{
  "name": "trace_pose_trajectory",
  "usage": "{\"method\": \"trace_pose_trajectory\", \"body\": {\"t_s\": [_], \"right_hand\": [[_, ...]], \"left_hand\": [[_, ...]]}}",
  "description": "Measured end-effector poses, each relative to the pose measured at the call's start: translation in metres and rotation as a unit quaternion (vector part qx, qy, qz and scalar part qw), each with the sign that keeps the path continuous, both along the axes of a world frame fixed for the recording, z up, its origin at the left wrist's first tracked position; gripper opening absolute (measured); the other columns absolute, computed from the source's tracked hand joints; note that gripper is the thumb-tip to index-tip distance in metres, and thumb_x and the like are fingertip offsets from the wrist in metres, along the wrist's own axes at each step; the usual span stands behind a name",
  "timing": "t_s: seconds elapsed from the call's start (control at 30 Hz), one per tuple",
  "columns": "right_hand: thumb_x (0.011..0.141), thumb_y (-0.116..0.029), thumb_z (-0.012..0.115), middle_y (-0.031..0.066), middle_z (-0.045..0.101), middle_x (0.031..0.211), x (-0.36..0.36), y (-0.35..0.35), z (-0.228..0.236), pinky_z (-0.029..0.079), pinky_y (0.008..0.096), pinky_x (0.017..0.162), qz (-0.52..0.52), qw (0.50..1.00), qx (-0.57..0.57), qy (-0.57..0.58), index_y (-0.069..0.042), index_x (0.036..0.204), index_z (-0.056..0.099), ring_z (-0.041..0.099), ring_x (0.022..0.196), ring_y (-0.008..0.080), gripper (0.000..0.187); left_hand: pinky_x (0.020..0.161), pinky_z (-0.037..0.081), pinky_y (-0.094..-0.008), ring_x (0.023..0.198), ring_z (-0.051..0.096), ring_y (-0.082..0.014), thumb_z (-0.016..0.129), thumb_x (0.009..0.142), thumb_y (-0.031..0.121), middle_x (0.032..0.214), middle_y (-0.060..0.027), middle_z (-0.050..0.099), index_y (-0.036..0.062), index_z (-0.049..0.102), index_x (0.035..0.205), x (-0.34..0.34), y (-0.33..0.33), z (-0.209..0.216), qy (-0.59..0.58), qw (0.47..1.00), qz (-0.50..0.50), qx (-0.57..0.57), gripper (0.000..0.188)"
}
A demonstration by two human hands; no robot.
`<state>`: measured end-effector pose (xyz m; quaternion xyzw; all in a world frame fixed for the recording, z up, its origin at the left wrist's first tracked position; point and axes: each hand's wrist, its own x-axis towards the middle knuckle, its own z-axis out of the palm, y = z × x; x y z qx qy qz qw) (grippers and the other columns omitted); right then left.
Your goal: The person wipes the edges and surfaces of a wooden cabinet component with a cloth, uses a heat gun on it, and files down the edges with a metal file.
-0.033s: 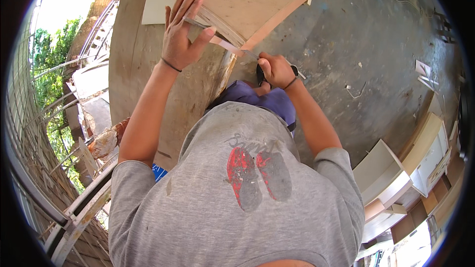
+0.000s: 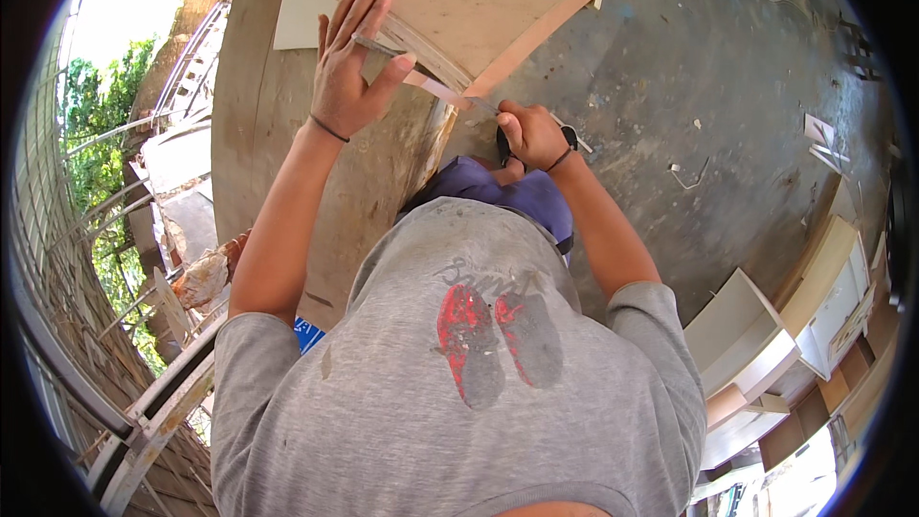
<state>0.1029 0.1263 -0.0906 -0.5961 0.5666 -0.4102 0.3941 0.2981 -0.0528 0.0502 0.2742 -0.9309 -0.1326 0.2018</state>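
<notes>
My left hand [image 2: 349, 67] lies against the edge of a large wooden board [image 2: 498, 0], fingers stretched out and thumb apart. The grey end of a thin flat strip-like tool [image 2: 378, 45] crosses that hand by the index finger and thumb. Below the board's corner my right hand [image 2: 533, 136] is closed round the other visible end, a narrow grey piece. Between the hands runs a pale strip [image 2: 438, 88] along the board's edge; whether it is one piece with the grey ends I cannot tell.
A brown wooden panel [image 2: 278, 134] stands under my left arm. White cabinet boxes [image 2: 742, 335] sit at the right on the stained concrete floor [image 2: 670, 105], with scraps scattered about. A metal railing [image 2: 163, 421] and greenery [image 2: 110, 134] are at the left.
</notes>
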Motion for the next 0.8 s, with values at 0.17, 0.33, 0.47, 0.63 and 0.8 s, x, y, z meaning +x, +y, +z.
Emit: {"method": "trace_pose_trajectory", "body": {"t_s": [0.17,0.33,0.47,0.63,0.8], "right_hand": [[0.097,-0.043,0.037,0.0206,0.056,0.065,0.006,-0.011,-0.008,0.042,0.0497,0.058,-0.005,1.000,0.003,-0.004,-0.005,0.080,0.055,0.054,0.064,0.0435,0.046],[0.096,-0.044,0.037,0.0206,0.056,0.065,0.000,-0.003,-0.006,0.043,0.0502,0.059,0.001,1.000,-0.013,-0.022,-0.005,0.081,0.055,0.055,0.065,0.0436,0.046],[0.096,-0.044,0.039,0.0206,0.056,0.064,-0.012,0.011,-0.024,0.043,0.0498,0.060,0.015,1.000,0.018,-0.004,-0.006,0.083,0.057,0.055,0.064,0.0431,0.044],[0.096,-0.043,0.039,0.0205,0.056,0.064,-0.009,0.011,-0.035,0.043,0.0499,0.059,0.021,1.000,0.008,0.007,-0.006,0.084,0.057,0.055,0.064,0.0431,0.043],[0.096,-0.042,0.039,0.0210,0.056,0.065,-0.006,0.003,-0.040,0.043,0.0504,0.060,0.023,1.000,-0.004,0.003,-0.006,0.084,0.057,0.055,0.065,0.0433,0.042]], "left_hand": [[0.113,0.013,-0.0509,0.140,0.027,-0.0328,0.062,0.085,0.041,0.147,-0.0121,0.038,0.0044,0.045,0.137,-0.002,-0.004,-0.004,0.073,0.995,-0.027,0.056,0.066],[0.112,0.015,-0.0504,0.140,0.025,-0.0348,0.065,0.081,0.050,0.149,-0.0162,0.034,0.0019,0.042,0.138,0.000,-0.006,0.002,0.042,0.999,-0.020,-0.008,0.078],[0.112,0.016,-0.0500,0.141,0.024,-0.0350,0.067,0.075,0.060,0.151,-0.0168,0.029,0.0017,0.035,0.142,0.000,-0.002,0.000,-0.022,0.998,0.024,-0.059,0.094],[0.113,0.015,-0.0502,0.141,0.022,-0.0358,0.065,0.077,0.061,0.151,-0.0169,0.028,0.0014,0.033,0.143,0.001,-0.006,-0.006,0.004,0.999,-0.005,-0.044,0.095],[0.113,0.016,-0.0502,0.141,0.022,-0.0371,0.065,0.080,0.057,0.151,-0.0173,0.028,0.0010,0.032,0.143,0.004,-0.006,-0.006,0.001,0.999,-0.010,-0.032,0.091]]}}
